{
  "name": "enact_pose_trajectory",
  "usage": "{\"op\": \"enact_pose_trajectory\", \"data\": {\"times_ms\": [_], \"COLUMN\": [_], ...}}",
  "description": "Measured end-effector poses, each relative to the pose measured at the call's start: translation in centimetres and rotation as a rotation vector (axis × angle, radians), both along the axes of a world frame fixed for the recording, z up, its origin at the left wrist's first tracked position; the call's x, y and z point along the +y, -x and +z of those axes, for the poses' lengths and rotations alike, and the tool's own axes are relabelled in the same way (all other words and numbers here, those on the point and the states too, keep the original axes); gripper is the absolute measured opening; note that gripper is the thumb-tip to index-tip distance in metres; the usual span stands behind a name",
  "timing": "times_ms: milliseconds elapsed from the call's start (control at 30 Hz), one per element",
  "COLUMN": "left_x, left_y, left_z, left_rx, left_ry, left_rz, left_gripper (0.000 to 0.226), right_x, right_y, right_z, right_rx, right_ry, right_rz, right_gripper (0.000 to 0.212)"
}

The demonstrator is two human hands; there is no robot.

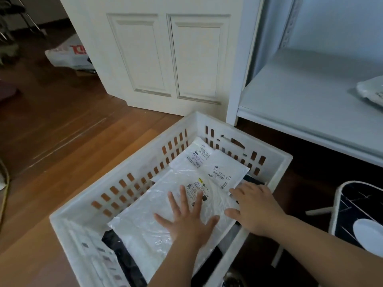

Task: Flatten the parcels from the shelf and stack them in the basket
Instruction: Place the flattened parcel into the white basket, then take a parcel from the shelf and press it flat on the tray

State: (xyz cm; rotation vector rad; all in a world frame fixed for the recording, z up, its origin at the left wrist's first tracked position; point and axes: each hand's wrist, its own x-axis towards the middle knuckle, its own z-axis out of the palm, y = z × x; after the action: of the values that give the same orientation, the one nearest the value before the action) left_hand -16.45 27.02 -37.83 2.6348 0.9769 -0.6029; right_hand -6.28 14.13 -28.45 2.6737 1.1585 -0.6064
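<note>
White door (165, 56), plastic bag (68, 54), wooden floor (62, 131).

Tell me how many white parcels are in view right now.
4: one on the shelf at the far right, three overlapping in the basket: top under the left hand, middle, farthest. Darker ones may lie beneath.

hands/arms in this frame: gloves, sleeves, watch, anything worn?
Nothing worn that shows. The left hand and right hand are bare: no gloves, and no rings visible on the fingers in view. Both forearms are bare to the frame's lower edge, with no sleeve cuff, watch or wristband in sight. Anything above the forearms is out of frame.
</note>
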Motion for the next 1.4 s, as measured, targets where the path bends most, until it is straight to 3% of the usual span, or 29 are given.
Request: {"op": "enact_pose_trajectory", "data": {"times_ms": [67, 333, 433, 533, 667, 733, 967, 1233, 1300, 1400], "left_x": [-0.8, -0.2, 0.0, 0.1, -0.9, -2.5, -12.4, -28.7, -32.0, -36.0], "left_y": [0.2, 0.8, 0.2, -0.8, -4.1, -6.6, -14.5, -21.8, -23.6, -25.7], "left_z": [-1.7, -3.9, -3.1, -1.1, 4.0, 7.6, 17.8, 22.2, 21.7, 21.4], "left_rx": [0.086, 0.117, 0.161, 0.164, 0.028, -0.077, -0.418, -0.525, -0.533, -0.490], "left_ry": [0.015, 0.082, 0.107, 0.139, 0.056, 0.001, -0.064, 0.404, 0.655, 1.156], "left_rz": [0.018, 0.057, 0.081, 0.118, 0.085, -0.019, -0.358, -0.435, -0.301, 0.061], "left_gripper": [0.088, 0.094, 0.096, 0.092, 0.078, 0.074, 0.065, 0.048, 0.046, 0.040], "right_x": [-0.1, 0.0, -0.5, -1.5, -4.8, -7.5, -21.7, -37.5, -40.0, -42.3], "right_y": [-0.1, -0.7, -1.6, -2.2, -2.3, -3.1, -7.1, -9.7, -10.4, -11.8], "right_z": [-0.7, -1.3, -1.2, -0.9, 1.9, 3.7, 9.0, 10.6, 10.1, 9.6], "right_rx": [-0.004, -0.002, 0.137, 0.254, 0.300, 0.200, -0.129, -0.188, -0.182, -0.175], "right_ry": [0.046, 0.003, -0.092, -0.328, -0.538, -0.519, -0.341, -0.218, -0.224, -0.218], "right_rz": [0.023, 0.031, 0.005, -0.088, -0.285, -0.317, -0.478, -0.735, -0.774, -0.806], "right_gripper": [0.066, 0.070, 0.067, 0.059, 0.044, 0.035, 0.044, 0.050, 0.052, 0.049]}}
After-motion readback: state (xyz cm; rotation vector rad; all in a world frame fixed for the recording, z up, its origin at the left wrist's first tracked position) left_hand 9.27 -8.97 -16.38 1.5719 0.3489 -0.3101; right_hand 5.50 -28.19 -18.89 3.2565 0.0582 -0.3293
